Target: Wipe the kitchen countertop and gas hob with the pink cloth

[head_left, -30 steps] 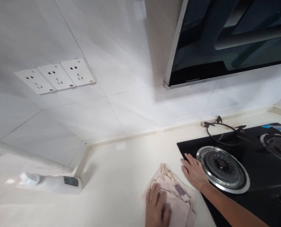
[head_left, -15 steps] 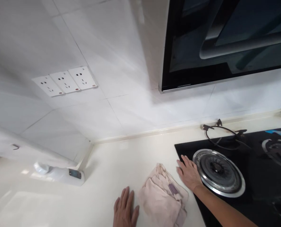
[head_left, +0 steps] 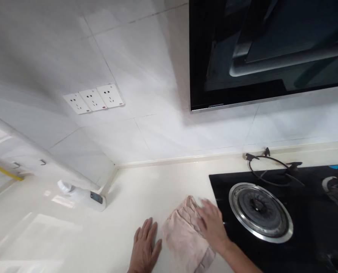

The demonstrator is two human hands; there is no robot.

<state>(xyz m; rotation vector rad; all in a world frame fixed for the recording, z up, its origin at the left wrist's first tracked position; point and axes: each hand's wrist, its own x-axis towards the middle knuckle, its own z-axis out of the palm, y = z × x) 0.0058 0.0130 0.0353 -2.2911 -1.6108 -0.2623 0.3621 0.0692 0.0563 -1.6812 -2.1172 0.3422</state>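
A crumpled pale pink cloth (head_left: 183,235) lies on the cream countertop (head_left: 140,189), left of the black gas cooktop (head_left: 308,220). Over the cloth's right edge is my right hand (head_left: 213,225), its fingers bent a little and blurred by motion. It seems to touch the cloth, but whether it grips any of it I cannot tell. My left hand (head_left: 144,244) rests flat on the counter just left of the cloth, fingers stretched out and holding nothing.
A round burner (head_left: 260,212) sits in the cooktop, with a black pan support (head_left: 271,170) lying behind it. A white bottle (head_left: 82,195) lies on its side at left. Wall sockets (head_left: 93,99) and a dark range hood (head_left: 257,76) are above.
My right hand has moved left from the cooktop's edge onto the cloth. My left hand stays flat on the counter. The camera view has shifted slightly.
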